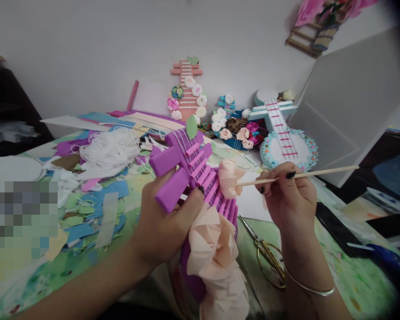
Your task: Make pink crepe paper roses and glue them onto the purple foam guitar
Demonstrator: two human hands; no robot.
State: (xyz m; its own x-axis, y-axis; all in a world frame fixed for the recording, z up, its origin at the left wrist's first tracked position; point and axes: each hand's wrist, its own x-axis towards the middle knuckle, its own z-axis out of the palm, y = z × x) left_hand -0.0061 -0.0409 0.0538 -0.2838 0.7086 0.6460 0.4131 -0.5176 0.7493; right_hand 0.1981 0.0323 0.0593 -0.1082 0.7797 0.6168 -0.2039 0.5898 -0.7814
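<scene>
My left hand point(171, 215) is wrapped round the neck of a purple paper model lute point(171, 189), tilted up towards the wall. Pink paper rolls point(205, 175) and pale strings run along its front, and a green paper leaf point(191, 126) sits at the top. Large peach paper flowers point(215, 249) cover its lower left side. Between the fingers of my right hand point(291, 195) is a thin wooden stick point(326, 172), its left tip touching a peach paper flower point(230, 179) at the lute's right edge. Gold-handled scissors point(266, 253) lie beneath my right hand.
Finished model instruments stand along the wall: a coral one point(188, 104), a small blue one with flowers point(235, 129) and a light blue one point(283, 138). On the left lie tangled white string point(110, 149) and paper scraps point(83, 218). A dark flat object point(338, 229) lies right.
</scene>
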